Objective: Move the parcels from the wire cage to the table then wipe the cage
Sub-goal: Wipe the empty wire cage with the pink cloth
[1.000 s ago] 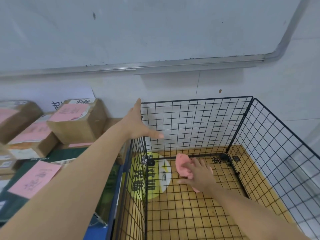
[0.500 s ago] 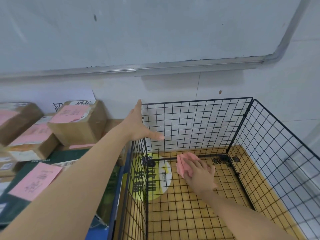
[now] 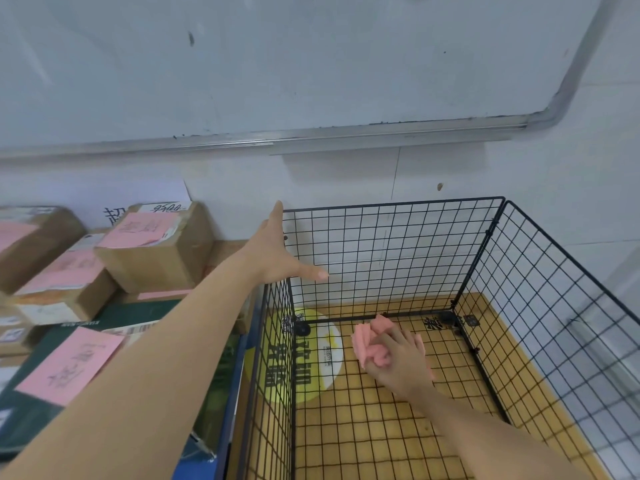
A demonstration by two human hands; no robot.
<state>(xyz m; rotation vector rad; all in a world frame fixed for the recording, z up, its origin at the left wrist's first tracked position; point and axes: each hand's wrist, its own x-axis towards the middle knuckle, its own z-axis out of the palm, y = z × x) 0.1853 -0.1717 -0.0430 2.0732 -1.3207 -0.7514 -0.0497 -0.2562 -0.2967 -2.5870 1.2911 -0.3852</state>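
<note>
The right hand (image 3: 401, 365) has drawn the cloth (image 3: 367, 341) slightly nearer and rightward over the far floor of the cage (image 3: 391, 205). The rag now looks bunched in its curled fingers, though blur makes that uncertain. The left hand (image 3: 277, 258) stays spread flat on the far-left corner, steadying it. The parcels (image 3: 156, 251) sit stacked to the left, outside the cage, so only wiping remains.

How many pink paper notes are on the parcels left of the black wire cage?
5. Far-left brown cardboard box; tallest box by the wall; lower box in front; a strip beneath the tallest box; dark green box nearest. More may be hidden.
</note>
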